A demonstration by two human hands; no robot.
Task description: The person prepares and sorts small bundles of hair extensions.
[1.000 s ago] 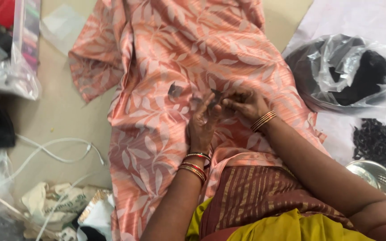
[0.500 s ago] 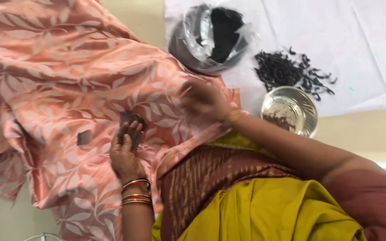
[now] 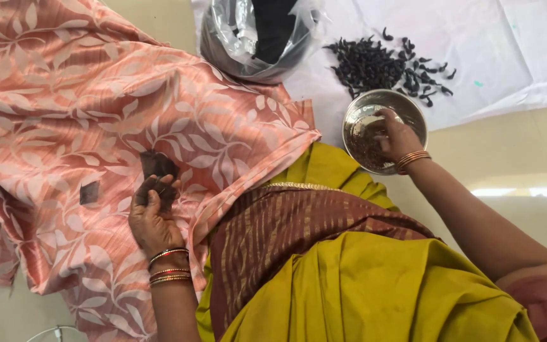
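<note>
Pink cloth with pale leaf shapes lies spread over the floor on my left side, and part of it comes up over my lap. My left hand rests flat on this cloth, fingers loose and a little spread, gripping nothing. Its fingertips touch a small dark patch on the cloth. Another small dark square sits on the cloth a bit further to the left. Bangles ring my left wrist. My right hand reaches into a round shiny metal bowl. The fingers are bent down inside the bowl among tiny brownish bits, and I cannot tell if they pinch any. The bowl stands at the near edge of a white sheet spread on the floor. Just behind the bowl, on the sheet, is a heap of little black curved pieces. Left of that heap, at the sheet's left edge, sits a clear plastic bag with dark stuff inside. My lap is covered in yellow and brown striped cloth.
</note>
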